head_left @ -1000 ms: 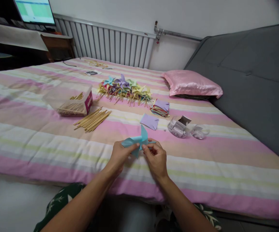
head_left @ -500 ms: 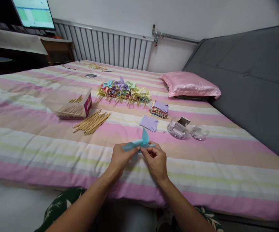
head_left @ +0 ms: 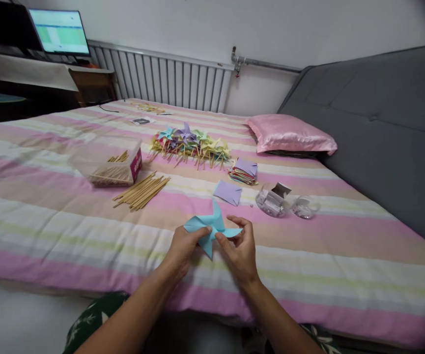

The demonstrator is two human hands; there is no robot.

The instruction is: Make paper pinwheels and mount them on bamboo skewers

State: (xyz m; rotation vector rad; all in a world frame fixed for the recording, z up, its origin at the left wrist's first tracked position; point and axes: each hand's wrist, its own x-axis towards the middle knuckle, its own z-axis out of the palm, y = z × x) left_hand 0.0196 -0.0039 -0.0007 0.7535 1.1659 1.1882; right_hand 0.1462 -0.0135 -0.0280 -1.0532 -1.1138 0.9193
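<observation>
The centre of the light blue paper pinwheel (head_left: 212,227) is hidden behind the fingertips, so whatever fastens it cannot be made out, and the contents of the clear plastic container (head_left: 272,200) are too small to tell. The pinwheel, thin folded paper with pointed blades spreading flat, sits just above the striped bedsheet (head_left: 68,216) near the bed's front edge. The left hand (head_left: 183,247) pinches its left blade and the right hand (head_left: 240,248) pinches the middle, index finger lifted.

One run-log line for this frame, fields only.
hands: left hand and right hand both hold blue paper pinwheel | near: purple paper square, loose sticks | surface: striped bed
</observation>
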